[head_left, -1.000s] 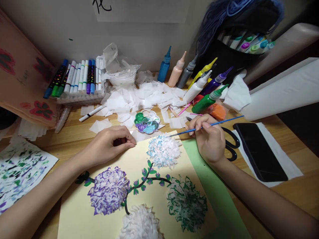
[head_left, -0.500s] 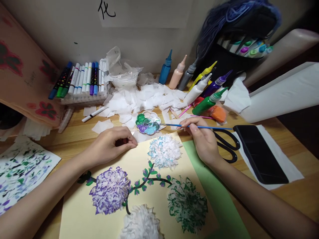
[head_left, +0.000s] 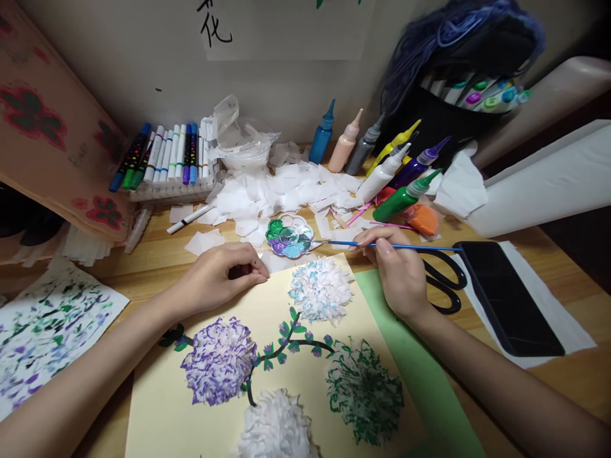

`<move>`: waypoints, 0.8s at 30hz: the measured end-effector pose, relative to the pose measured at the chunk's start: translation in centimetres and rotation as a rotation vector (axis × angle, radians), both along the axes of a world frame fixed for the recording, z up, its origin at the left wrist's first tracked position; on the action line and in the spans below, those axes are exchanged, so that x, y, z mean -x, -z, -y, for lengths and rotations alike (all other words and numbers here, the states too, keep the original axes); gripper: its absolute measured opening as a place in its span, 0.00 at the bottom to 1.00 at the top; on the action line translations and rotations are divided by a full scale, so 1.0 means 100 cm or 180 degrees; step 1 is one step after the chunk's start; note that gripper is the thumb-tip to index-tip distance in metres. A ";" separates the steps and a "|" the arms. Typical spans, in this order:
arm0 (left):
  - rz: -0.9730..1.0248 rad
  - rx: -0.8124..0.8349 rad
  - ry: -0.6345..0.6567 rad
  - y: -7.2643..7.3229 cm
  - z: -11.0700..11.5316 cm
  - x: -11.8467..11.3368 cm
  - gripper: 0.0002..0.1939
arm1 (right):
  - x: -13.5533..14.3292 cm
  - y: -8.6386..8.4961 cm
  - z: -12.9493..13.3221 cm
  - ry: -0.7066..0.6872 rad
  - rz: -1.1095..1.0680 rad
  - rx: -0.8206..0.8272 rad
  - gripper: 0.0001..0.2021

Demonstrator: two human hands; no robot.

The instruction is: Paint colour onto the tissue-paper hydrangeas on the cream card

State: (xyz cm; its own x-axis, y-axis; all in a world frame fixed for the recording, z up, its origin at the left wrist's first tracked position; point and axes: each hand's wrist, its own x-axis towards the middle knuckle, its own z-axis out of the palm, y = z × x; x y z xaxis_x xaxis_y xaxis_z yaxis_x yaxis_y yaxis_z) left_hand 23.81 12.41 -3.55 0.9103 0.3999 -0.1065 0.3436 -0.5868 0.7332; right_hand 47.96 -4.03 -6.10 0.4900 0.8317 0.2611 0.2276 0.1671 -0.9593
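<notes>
1. Head view: brush (head_left: 344, 243) tip has gone from the top flower a second ago to the right rim of the palette (head_left: 305, 226); left grip has stayed at the sheet's top edge.
2. Right grip (head_left: 401, 273): fingers and thumb closed round the brush. Tip points left, away from this grip; cannot tell whether it touches paint.
3. Left grip (head_left: 229, 270): fingers curled, fingertips at the top edge of the cream sheet (head_left: 162, 407). Cannot tell if it pinches or just rests. Palette sits beyond it, to its right.
4. Colour done, by the look of it: purple flower (head_left: 219, 361), on the near side of left grip; green flower (head_left: 365, 391), on the near side of right grip. Branch (head_left: 274, 353) between the grips already has leaves and purple buds.
5. Partly done: top flower (head_left: 321, 289), just left of right grip. Blue mostly on its left side, right side mainly white.
6. No colour: white flower (head_left: 277, 426), nearest the body, between the grips; bottom cut off, so that part can't be judged.
7. Around: paper scraps (head_left: 286, 187) on the desk beyond both grips; phone (head_left: 510, 299) right of right grip.
</notes>
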 end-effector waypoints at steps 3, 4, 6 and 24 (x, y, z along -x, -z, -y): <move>0.0011 0.0005 0.0013 -0.001 0.000 0.000 0.07 | -0.005 -0.002 -0.001 0.0266 -0.0677 -0.0282 0.10; 0.0014 0.0018 0.0015 -0.001 0.000 0.000 0.07 | -0.007 -0.002 -0.002 0.0322 -0.0844 -0.0317 0.11; 0.0015 0.0046 0.0017 -0.001 -0.001 0.000 0.08 | -0.010 -0.003 -0.003 0.0392 -0.1050 -0.0293 0.12; -0.0027 0.0051 0.0052 -0.002 -0.002 -0.002 0.09 | -0.012 0.004 -0.006 0.0358 -0.0889 0.0256 0.10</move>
State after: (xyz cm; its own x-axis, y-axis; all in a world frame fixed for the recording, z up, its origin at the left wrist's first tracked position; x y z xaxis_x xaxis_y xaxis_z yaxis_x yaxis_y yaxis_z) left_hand 23.97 12.58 -3.30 0.9158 0.3831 -0.1207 0.3403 -0.5805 0.7397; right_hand 49.20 -3.44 -6.46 0.6236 0.7808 0.0389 -0.0339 0.0766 -0.9965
